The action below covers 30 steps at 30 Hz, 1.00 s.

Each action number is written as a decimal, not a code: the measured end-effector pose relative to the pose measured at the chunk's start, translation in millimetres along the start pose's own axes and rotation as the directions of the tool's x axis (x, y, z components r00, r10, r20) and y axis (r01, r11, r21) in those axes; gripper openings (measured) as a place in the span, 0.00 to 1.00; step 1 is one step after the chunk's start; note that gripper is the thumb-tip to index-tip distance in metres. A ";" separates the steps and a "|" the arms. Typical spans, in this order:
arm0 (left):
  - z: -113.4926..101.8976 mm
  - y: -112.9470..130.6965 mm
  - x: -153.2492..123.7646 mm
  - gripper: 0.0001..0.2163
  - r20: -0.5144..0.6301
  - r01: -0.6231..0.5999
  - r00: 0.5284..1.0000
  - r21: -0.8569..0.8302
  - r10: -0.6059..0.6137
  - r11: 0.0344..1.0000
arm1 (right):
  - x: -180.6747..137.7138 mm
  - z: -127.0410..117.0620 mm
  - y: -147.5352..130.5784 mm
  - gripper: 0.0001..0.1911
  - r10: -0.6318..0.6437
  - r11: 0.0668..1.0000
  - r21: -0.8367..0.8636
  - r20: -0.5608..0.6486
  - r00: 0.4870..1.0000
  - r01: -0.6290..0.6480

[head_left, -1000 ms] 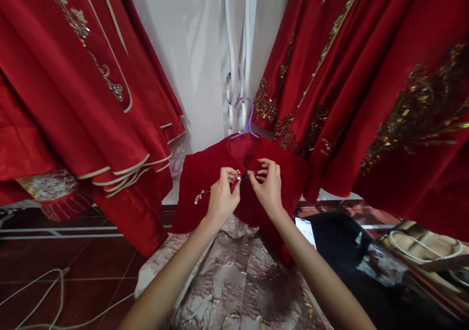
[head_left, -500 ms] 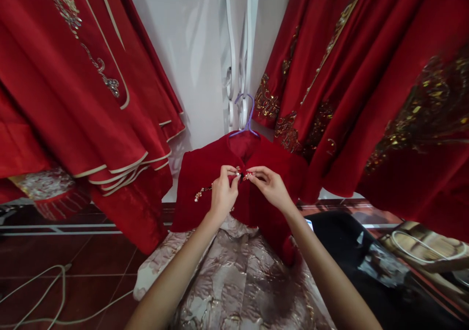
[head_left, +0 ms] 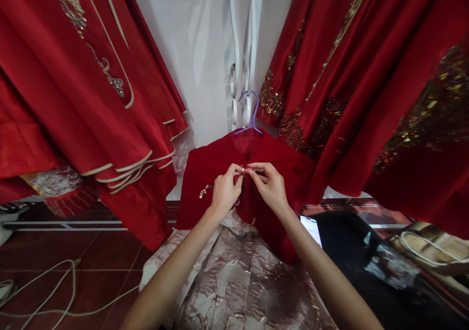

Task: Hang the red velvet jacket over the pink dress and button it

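Note:
A dark red velvet jacket (head_left: 207, 166) hangs from a purple hanger (head_left: 253, 120), over a pale, shiny patterned garment (head_left: 238, 271). At its front opening, just below the neckline, is a beaded fastener (head_left: 245, 169). My left hand (head_left: 225, 189) pinches the fastener's left part between thumb and forefinger. From the other side my right hand (head_left: 270, 186) pinches the right part, so the fingertips of both hands nearly meet. A beaded trim (head_left: 205, 190) shows left of my left hand. How the fastener's parts join is hidden by my fingers.
Long red gowns (head_left: 120, 124) with pale edging hang at the left. More red gowns (head_left: 337, 100) with gold sequins hang at the right. A phone (head_left: 311, 230) lies on a black surface (head_left: 340, 252) by a clear plastic bag (head_left: 392, 266). A white cable (head_left: 73, 286) loops over the tiled floor.
My hands have drawn closer together, bringing the two beaded parts of the fastener against each other. The view has shifted slightly, and more of the phone shows.

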<state>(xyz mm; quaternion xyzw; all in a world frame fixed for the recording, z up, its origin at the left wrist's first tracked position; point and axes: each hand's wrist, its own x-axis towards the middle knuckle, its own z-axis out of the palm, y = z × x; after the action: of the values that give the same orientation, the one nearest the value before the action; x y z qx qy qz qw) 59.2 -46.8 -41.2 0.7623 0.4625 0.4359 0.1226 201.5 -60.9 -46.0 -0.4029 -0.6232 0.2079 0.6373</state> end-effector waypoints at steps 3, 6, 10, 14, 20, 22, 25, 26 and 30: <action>-3.8 -1.1 5.1 0.08 0.055 -0.058 0.997 0.018 0.057 0.998 | 1.2 0.3 0.5 0.08 -0.009 1.000 -0.004 -0.048 0.999 0.009; -7.5 -1.4 8.0 0.07 0.078 -0.067 0.995 0.011 0.066 0.998 | 1.8 2.1 1.5 0.08 -0.002 1.000 0.000 -0.062 0.998 0.002; -11.9 -0.2 9.8 0.08 0.117 -0.090 0.989 -0.010 0.091 0.996 | 1.4 3.0 0.8 0.09 -0.002 1.000 -0.015 -0.054 0.999 0.001; -13.4 1.4 14.3 0.05 0.180 -0.108 0.977 -0.063 0.118 0.992 | 2.1 -1.6 -0.2 0.10 0.004 0.999 -0.032 -0.024 1.000 -0.004; -12.0 3.6 21.7 0.02 0.171 -0.146 0.974 -0.044 0.152 0.988 | 7.4 -12.0 3.4 0.12 0.039 0.999 -0.010 0.016 0.999 -0.039; -11.7 4.2 22.3 0.02 0.171 -0.157 0.972 -0.029 0.160 0.987 | 9.1 -14.4 4.7 0.13 0.055 0.998 0.003 0.032 0.998 -0.056; -11.1 5.3 21.8 0.03 0.161 -0.161 0.974 -0.001 0.159 0.987 | 10.5 -16.4 6.5 0.14 0.067 0.997 0.035 0.073 0.995 -0.070; -11.0 5.7 21.5 0.03 0.159 -0.162 0.974 0.009 0.159 0.987 | 10.8 -16.8 7.0 0.14 0.068 0.996 0.051 0.085 0.994 -0.072; -12.0 7.6 21.0 0.02 0.181 -0.193 0.966 0.034 0.184 0.981 | 12.8 -18.4 9.8 0.15 0.095 0.987 0.119 0.115 0.989 -0.108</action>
<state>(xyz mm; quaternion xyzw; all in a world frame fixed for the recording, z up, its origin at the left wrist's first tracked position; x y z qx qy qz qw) 58.5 -36.4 -18.0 0.8414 0.3864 0.3640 0.1016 223.3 -50.1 -43.6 -0.3816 -0.6213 0.3003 0.6150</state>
